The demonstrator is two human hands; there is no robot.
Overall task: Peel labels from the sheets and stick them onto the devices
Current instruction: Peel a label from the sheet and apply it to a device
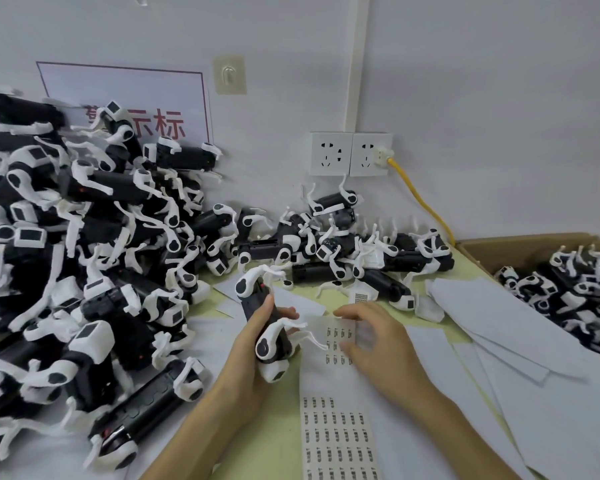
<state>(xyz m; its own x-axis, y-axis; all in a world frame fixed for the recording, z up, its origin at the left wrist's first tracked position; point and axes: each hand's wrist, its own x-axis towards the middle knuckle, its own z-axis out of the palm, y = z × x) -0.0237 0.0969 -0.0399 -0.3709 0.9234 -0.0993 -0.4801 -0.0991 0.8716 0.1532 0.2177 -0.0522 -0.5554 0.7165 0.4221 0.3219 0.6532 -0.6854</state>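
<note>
The left hand (pixel 253 344) has a closed grip round a black-and-white device (pixel 261 318), held upright just above the counter (pixel 278 434). The right hand (pixel 378 337) hovers, fingers bent, over the top of the label sheet (pixel 336 431) beside it; blur hides whether its grip has a label. More devices lie piled (pixel 84 254) at left and fill a box (pixel 520 245) at right.

We are holding a device (pixel 264 320) in our left hand (pixel 253 362), with our right hand (pixel 371 337) resting just right of it on the label sheet (pixel 336 438). A pile of devices (pixel 84 254) is lying at left, a smaller heap (pixel 343 251) behind, and loose sheets (pixel 499 341) before the box (pixel 499 247) at right.
</note>
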